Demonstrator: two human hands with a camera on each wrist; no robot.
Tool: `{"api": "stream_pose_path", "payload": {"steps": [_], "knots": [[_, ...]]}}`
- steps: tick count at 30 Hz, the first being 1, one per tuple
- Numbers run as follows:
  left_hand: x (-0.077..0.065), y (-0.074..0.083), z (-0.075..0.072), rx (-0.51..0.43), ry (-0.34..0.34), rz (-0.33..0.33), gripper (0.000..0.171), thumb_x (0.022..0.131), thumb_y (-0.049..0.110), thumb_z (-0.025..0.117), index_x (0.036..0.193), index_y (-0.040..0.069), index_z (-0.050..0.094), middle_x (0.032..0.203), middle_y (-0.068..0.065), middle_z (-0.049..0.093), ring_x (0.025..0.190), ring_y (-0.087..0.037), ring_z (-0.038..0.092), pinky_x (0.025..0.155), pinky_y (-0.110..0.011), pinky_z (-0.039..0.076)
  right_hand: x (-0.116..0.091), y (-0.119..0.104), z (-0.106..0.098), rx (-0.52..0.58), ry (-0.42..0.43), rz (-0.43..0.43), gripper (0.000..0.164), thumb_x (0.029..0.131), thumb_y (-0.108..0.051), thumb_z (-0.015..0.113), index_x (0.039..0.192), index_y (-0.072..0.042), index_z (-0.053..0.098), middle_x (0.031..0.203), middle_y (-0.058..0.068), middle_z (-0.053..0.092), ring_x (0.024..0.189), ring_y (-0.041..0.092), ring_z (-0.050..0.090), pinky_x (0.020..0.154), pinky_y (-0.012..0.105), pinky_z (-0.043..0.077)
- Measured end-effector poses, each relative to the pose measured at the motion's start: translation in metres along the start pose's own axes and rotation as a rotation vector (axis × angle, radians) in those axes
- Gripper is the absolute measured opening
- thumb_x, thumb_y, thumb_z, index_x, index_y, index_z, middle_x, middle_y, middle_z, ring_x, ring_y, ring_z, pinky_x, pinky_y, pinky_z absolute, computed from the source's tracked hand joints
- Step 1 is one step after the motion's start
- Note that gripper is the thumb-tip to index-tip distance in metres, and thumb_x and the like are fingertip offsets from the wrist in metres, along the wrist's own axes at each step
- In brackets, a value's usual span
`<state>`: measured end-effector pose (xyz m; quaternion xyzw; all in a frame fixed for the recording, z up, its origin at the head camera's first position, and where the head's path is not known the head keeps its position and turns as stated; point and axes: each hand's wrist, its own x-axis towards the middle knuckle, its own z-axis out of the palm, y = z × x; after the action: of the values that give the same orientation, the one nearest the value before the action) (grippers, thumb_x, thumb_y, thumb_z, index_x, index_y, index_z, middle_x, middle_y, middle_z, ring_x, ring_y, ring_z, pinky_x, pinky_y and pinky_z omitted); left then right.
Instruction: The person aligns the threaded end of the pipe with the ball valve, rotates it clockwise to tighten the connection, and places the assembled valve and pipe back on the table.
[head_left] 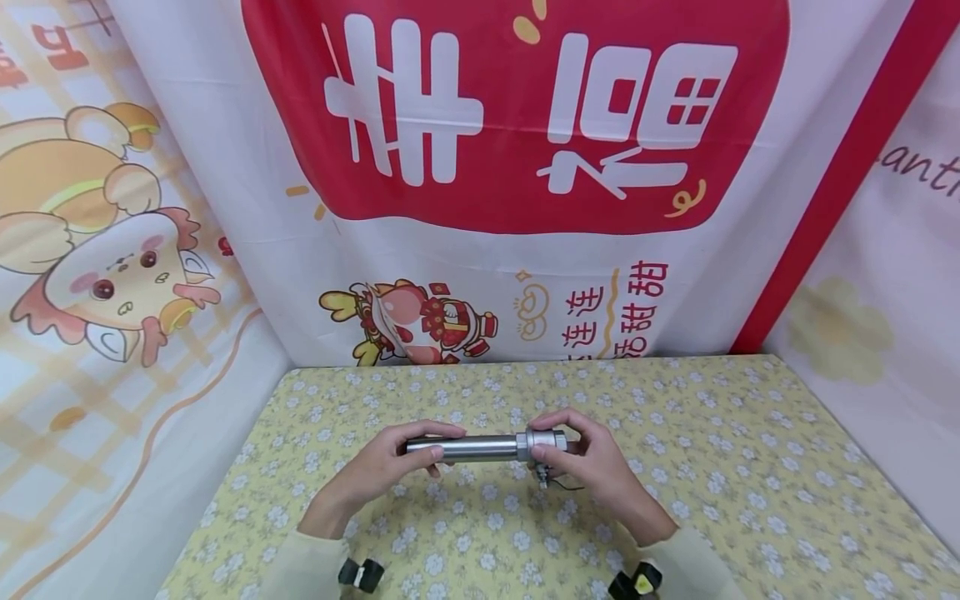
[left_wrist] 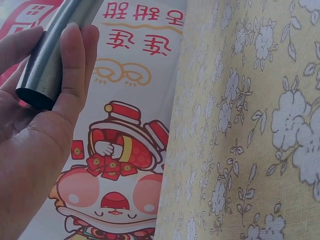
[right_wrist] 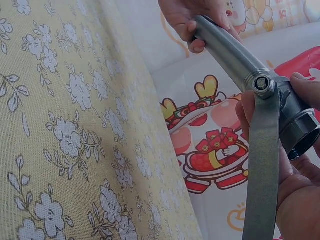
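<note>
A smooth metal pipe (head_left: 483, 448) lies level between both hands, above the table. My left hand (head_left: 397, 458) grips its open left end, thumb on the near side and fingers around the far side. At the pipe's right end sits a metal ball valve (head_left: 542, 443) with hex collars, in line with the pipe. My right hand (head_left: 588, 457) holds the valve body between thumb and fingers. In the right wrist view the valve's flat lever handle (right_wrist: 263, 165) hangs from a nut (right_wrist: 263, 86), and its hex outlet (right_wrist: 300, 136) faces the camera. The palm partly hides the valve.
A flowered yellow cloth (head_left: 480, 542) covers the table beneath the hands. Behind it hangs a white and red printed backdrop (head_left: 510, 200), with printed cloth walls at left and right. A dark strap device (head_left: 362, 575) sits on the left wrist, another (head_left: 636, 581) on the right.
</note>
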<state>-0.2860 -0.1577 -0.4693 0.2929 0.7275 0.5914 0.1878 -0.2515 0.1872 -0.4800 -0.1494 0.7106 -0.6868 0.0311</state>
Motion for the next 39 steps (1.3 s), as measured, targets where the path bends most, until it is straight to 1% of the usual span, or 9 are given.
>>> {"api": "stream_pose_path", "payload": {"steps": [6, 14, 18, 22, 25, 29, 33, 35, 39], "knots": [[-0.0004, 0.0001, 0.0001, -0.01, 0.006, -0.004, 0.036, 0.113, 0.018, 0.062, 0.148, 0.013, 0.068, 0.153, -0.02, 0.062, 0.106, -0.022, 0.074, 0.094, -0.052, 0.064, -0.0004, 0.0001, 0.0003, 0.004, -0.007, -0.012, 0.034, 0.1, -0.008, 0.08, 0.131, 0.002, 0.069, 0.145, 0.028, 0.059, 0.087, 0.022, 0.081, 0.072, 0.037, 0.068], [-0.0014, 0.0008, 0.0004, 0.003, 0.01, 0.01, 0.036, 0.112, 0.016, 0.064, 0.148, 0.013, 0.068, 0.155, -0.019, 0.061, 0.105, -0.024, 0.073, 0.091, -0.04, 0.065, -0.0003, 0.0006, -0.0002, 0.002, -0.011, -0.01, 0.035, 0.1, -0.01, 0.08, 0.131, 0.001, 0.069, 0.146, 0.028, 0.059, 0.088, 0.022, 0.081, 0.072, 0.037, 0.068], [-0.0016, 0.0008, 0.0, -0.001, 0.008, 0.01, 0.037, 0.111, 0.015, 0.064, 0.148, 0.013, 0.068, 0.154, -0.02, 0.061, 0.106, -0.026, 0.072, 0.093, -0.043, 0.065, -0.0002, 0.0005, -0.0003, 0.003, -0.01, -0.008, 0.035, 0.1, -0.01, 0.08, 0.131, 0.001, 0.069, 0.146, 0.028, 0.06, 0.088, 0.022, 0.081, 0.072, 0.037, 0.068], [-0.0017, 0.0007, 0.0, -0.017, 0.006, 0.002, 0.038, 0.11, 0.015, 0.066, 0.148, 0.013, 0.068, 0.154, -0.02, 0.06, 0.109, -0.026, 0.072, 0.094, -0.042, 0.065, 0.0, 0.0008, -0.0002, -0.002, -0.009, -0.004, 0.035, 0.1, -0.01, 0.08, 0.131, 0.001, 0.07, 0.147, 0.028, 0.059, 0.088, 0.022, 0.081, 0.073, 0.036, 0.068], [-0.0018, 0.0002, 0.0001, -0.022, 0.008, -0.004, 0.039, 0.109, 0.014, 0.068, 0.148, 0.013, 0.068, 0.155, -0.019, 0.059, 0.115, -0.035, 0.07, 0.094, -0.038, 0.064, 0.0001, 0.001, 0.0, -0.007, -0.007, 0.0, 0.034, 0.1, -0.01, 0.08, 0.131, 0.0, 0.07, 0.146, 0.028, 0.06, 0.088, 0.022, 0.081, 0.073, 0.036, 0.068], [-0.002, -0.0001, 0.0004, -0.021, 0.011, -0.002, 0.039, 0.108, 0.013, 0.07, 0.147, 0.014, 0.068, 0.155, -0.018, 0.059, 0.118, -0.044, 0.066, 0.094, -0.035, 0.064, 0.0003, 0.0015, 0.0001, -0.011, -0.006, -0.001, 0.034, 0.1, -0.01, 0.08, 0.131, 0.0, 0.07, 0.145, 0.027, 0.061, 0.087, 0.022, 0.081, 0.072, 0.036, 0.068], [-0.0021, 0.0008, 0.001, -0.017, 0.017, 0.006, 0.04, 0.107, 0.012, 0.071, 0.147, 0.013, 0.069, 0.154, -0.019, 0.06, 0.117, -0.036, 0.067, 0.093, -0.035, 0.064, 0.0003, 0.0017, 0.0002, -0.006, -0.008, -0.001, 0.034, 0.1, -0.01, 0.08, 0.131, 0.001, 0.07, 0.146, 0.027, 0.061, 0.087, 0.022, 0.081, 0.072, 0.036, 0.068], [-0.0021, 0.0012, 0.0014, -0.018, 0.015, 0.012, 0.041, 0.106, 0.011, 0.071, 0.147, 0.01, 0.068, 0.154, -0.021, 0.059, 0.117, -0.033, 0.068, 0.093, -0.035, 0.064, 0.0003, 0.0016, 0.0002, -0.003, -0.008, -0.002, 0.034, 0.1, -0.009, 0.08, 0.131, 0.001, 0.07, 0.146, 0.027, 0.061, 0.087, 0.022, 0.081, 0.072, 0.036, 0.068], [-0.0018, 0.0017, 0.0022, -0.028, 0.005, 0.021, 0.043, 0.105, 0.007, 0.072, 0.148, 0.006, 0.066, 0.156, -0.026, 0.056, 0.119, -0.032, 0.068, 0.094, -0.034, 0.063, 0.0002, 0.0017, 0.0002, -0.005, -0.01, -0.007, 0.034, 0.1, -0.009, 0.08, 0.131, 0.001, 0.07, 0.145, 0.027, 0.061, 0.087, 0.022, 0.081, 0.072, 0.036, 0.068]]}}
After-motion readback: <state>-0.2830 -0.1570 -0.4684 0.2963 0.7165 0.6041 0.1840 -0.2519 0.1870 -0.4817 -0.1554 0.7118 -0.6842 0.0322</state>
